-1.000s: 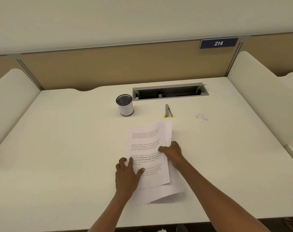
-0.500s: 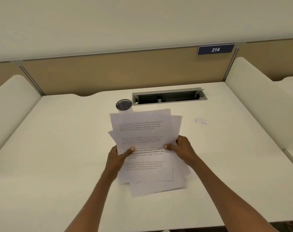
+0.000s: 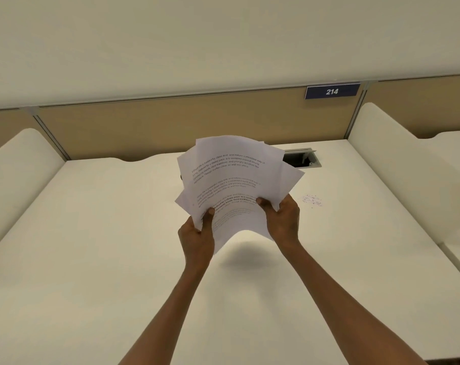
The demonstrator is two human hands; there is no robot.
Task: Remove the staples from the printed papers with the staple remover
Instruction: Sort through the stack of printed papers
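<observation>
Several loose printed papers are fanned out and held up in the air above the white desk, their printed side facing me. My left hand grips their lower left edge, thumb on the front. My right hand grips their lower right edge the same way. The sheets bend and cast a shadow on the desk below. The staple remover is hidden behind the papers.
A small scatter of pulled staples lies on the desk to the right. An open cable tray sits at the back, partly covered by the papers. White side dividers flank the desk; a sign reads 214.
Both hands gathered the papers off the desk and lifted them upright toward the back; they now hide the cup and staple remover. The camera has tilted up.
</observation>
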